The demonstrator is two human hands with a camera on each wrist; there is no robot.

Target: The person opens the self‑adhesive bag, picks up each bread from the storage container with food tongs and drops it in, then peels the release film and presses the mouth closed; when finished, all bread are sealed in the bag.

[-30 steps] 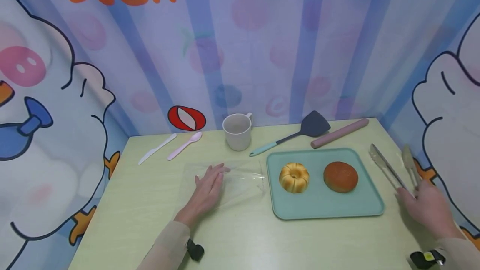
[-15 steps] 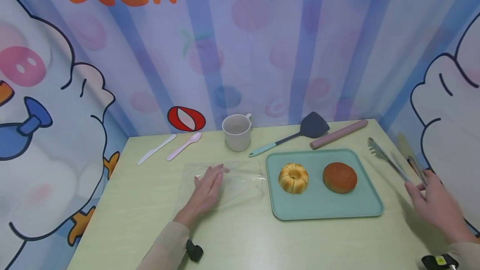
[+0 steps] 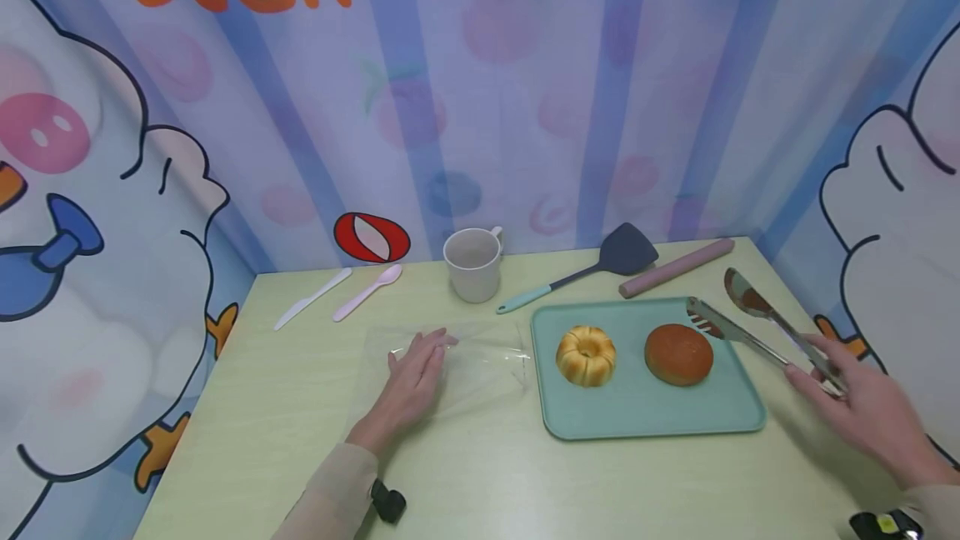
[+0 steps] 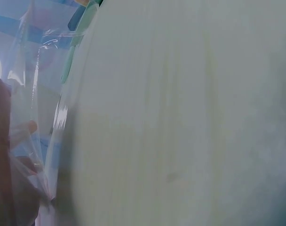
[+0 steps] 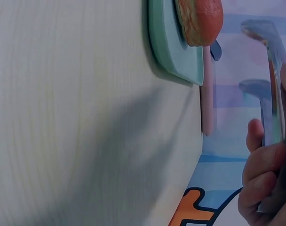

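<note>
My left hand (image 3: 408,382) holds a clear plastic bag (image 3: 487,365) left of the tray. Close up in the left wrist view, the bag's film (image 4: 44,61) stands creased in front of the fingers, which are partly cut off by the frame. My right hand (image 3: 862,407) grips metal tongs (image 3: 776,340) by the arms, their two scalloped ends spread apart. The tongs reach over the right rim of a green tray (image 3: 652,419), near a round brown bun (image 3: 679,355). A ridged yellow ring-shaped bread (image 3: 586,356) lies to the bun's left.
Along the table's back edge lie a white plastic knife (image 3: 311,300), a pink spoon (image 3: 367,293), a slotless dark turner (image 3: 628,250) with a mint handle, and a mauve rolling pin (image 3: 678,267). Among them stands a white mug (image 3: 473,267). A printed curtain (image 3: 525,107) hangs behind.
My right hand has lifted the tongs off the right side of the table and swung their ends left, over the tray's edge. The left hand and the bag stay put.
</note>
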